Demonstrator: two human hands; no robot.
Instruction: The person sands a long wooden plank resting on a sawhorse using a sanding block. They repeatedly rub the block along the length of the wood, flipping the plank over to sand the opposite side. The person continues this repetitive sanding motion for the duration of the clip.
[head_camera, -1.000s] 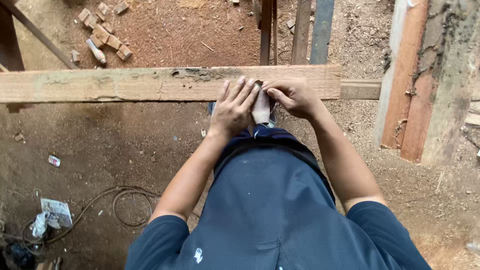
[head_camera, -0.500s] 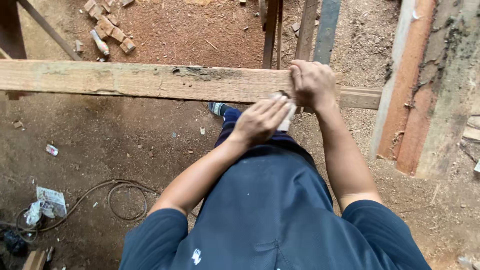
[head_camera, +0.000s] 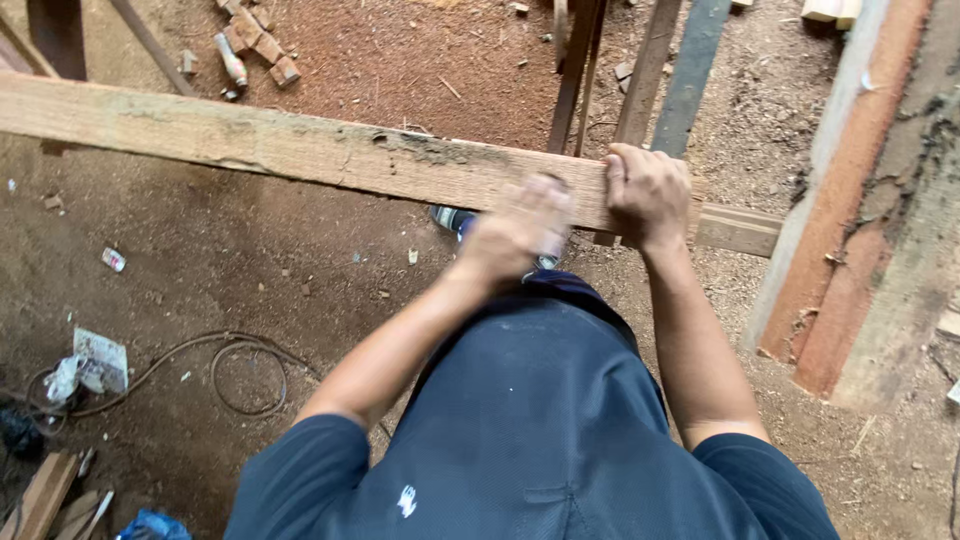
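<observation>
A long rough wooden plank (head_camera: 300, 150) runs across the view from the far left to just right of the middle. My right hand (head_camera: 648, 192) is clamped over its right end, fingers over the top face. Motion blurs my left hand (head_camera: 520, 232), which is at the plank's near edge just left of the right hand. I cannot tell whether it touches the wood or holds anything. Below the plank the toe of a shoe (head_camera: 452, 217) shows beside my dark blue trousers (head_camera: 540, 420).
The ground is dirt and sawdust. Small wood offcuts (head_camera: 262, 45) lie at the top left. A loop of cable (head_camera: 240, 375) and paper scraps (head_camera: 98, 362) lie at the left. Upright boards (head_camera: 576, 70) rise behind the plank. Reddish timbers (head_camera: 835, 260) run along the right.
My left hand came off the plank's top, dropped toward my body, and is now back up at the plank's near edge. My right hand has taken hold of the plank's end.
</observation>
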